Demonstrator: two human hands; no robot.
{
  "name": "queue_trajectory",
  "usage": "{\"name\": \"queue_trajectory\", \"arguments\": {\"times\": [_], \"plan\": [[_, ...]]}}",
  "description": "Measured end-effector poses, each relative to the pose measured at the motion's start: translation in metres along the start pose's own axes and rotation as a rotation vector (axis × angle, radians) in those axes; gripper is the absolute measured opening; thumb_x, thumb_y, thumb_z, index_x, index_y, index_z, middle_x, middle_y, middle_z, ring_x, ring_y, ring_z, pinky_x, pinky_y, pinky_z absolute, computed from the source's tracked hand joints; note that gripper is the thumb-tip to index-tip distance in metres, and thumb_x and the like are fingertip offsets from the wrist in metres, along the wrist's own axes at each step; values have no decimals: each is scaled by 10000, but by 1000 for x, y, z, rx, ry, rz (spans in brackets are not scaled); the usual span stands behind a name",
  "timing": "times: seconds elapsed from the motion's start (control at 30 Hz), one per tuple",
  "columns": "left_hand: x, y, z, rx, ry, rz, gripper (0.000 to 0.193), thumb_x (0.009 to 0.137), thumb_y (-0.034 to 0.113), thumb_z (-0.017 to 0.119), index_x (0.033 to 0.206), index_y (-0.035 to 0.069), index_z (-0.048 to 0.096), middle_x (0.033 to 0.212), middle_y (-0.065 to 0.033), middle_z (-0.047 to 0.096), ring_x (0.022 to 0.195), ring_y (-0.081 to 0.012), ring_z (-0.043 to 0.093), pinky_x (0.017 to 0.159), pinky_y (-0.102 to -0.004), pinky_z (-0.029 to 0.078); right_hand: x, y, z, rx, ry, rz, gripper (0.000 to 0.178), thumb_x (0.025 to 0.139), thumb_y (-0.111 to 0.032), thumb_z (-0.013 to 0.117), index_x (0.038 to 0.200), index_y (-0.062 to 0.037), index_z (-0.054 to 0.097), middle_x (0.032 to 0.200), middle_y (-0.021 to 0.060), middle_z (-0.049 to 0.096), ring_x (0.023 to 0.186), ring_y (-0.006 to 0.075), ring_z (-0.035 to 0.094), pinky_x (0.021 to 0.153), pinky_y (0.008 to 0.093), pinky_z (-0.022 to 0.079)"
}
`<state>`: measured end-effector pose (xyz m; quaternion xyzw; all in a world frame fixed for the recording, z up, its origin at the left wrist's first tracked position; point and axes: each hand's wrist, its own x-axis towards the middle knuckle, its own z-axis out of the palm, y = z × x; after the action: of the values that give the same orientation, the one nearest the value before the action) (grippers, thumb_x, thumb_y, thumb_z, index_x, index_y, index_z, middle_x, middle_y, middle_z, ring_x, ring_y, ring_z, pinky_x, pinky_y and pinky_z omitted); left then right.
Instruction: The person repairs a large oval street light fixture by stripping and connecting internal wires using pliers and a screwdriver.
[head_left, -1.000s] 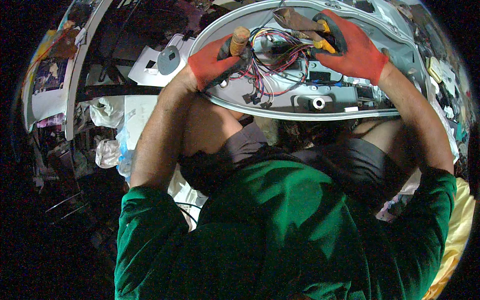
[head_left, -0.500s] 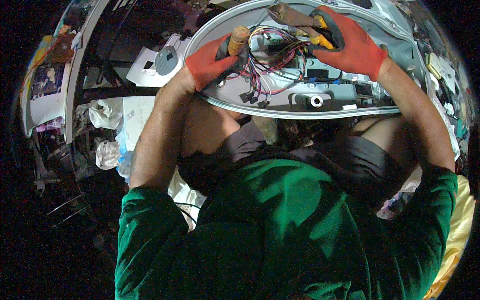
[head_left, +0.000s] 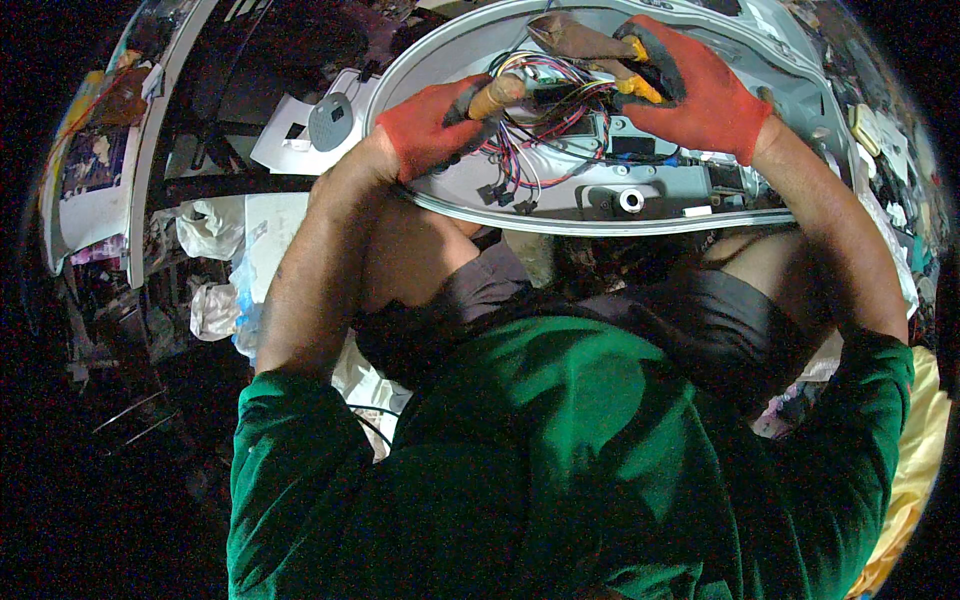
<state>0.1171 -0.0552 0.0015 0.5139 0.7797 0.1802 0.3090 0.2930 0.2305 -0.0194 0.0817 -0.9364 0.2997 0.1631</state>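
Note:
Both of my hands wear red gloves with dark palms and work over a light grey, curved plastic housing (head_left: 455, 205) lying across my knees. My left hand (head_left: 432, 128) is closed round a worn, tan stick-like handle (head_left: 497, 96), whose top leans right; its other end is hidden. In my right hand (head_left: 700, 95) is a rusty plier-like tool (head_left: 575, 38) with yellow handles, its wide brown head pointing left over the housing. Between the hands lies a tangle of coloured wires (head_left: 545, 125). Several dark connectors (head_left: 505, 195) hang from the wires near the housing's front rim.
To the left, a grey oval part (head_left: 331, 122) rests on a white sheet-like piece (head_left: 285, 150). White plastic bags (head_left: 213, 228) lie below it. A long pale panel (head_left: 165, 110) stands further left. Yellow cloth (head_left: 915, 450) lies at my right side, and mixed scrap lines the far right.
The handle in my left hand has tipped from nearly upright toward the right, and that hand has turned with it. My right hand and its tool have hardly moved.

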Motion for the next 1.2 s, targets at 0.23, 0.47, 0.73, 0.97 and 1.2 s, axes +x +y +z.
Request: {"name": "queue_trajectory", "arguments": {"times": [0.23,0.47,0.73,0.97,1.2], "plan": [[-7,-2,-1,-49,234,13,605,869,202,629,1409,36,411,1184,-150,638,1068,-220,606,957,-338,456,4,-11,-1,8,-41,52,815,713,-235,778,1395,-19,388,1201,228,593,1083,367,601,970,404,460],[-4,-3,-4,-179,267,-18,593,874,204,642,1399,34,425,1199,-144,634,1094,-204,597,975,-327,449,4,-10,-1,-14,-31,38,827,726,-248,777,1411,-21,374,1243,223,573,1126,344,585,999,387,439],[-2,-10,4,-112,255,-49,616,870,231,664,1408,50,424,1219,-168,625,1120,-219,598,979,-325,448,5,-15,-19,-98,-129,89,868,720,-409,766,1339,78,402,1156,314,580,1088,419,582,925,437,467],[1,-15,4,75,250,30,616,876,271,657,1406,58,427,1185,-183,633,1081,-251,614,951,-338,460,6,-16,-21,-26,-183,148,921,726,-437,761,1367,92,364,1201,318,557,1120,413,565,952,430,456],[2,-7,4,44,199,18,587,881,246,645,1394,50,435,1142,-162,648,1013,-208,617,928,-332,469,9,-21,-25,-30,-213,151,873,728,-412,764,1347,76,389,1140,298,590,1060,406,596,904,433,477]]}}
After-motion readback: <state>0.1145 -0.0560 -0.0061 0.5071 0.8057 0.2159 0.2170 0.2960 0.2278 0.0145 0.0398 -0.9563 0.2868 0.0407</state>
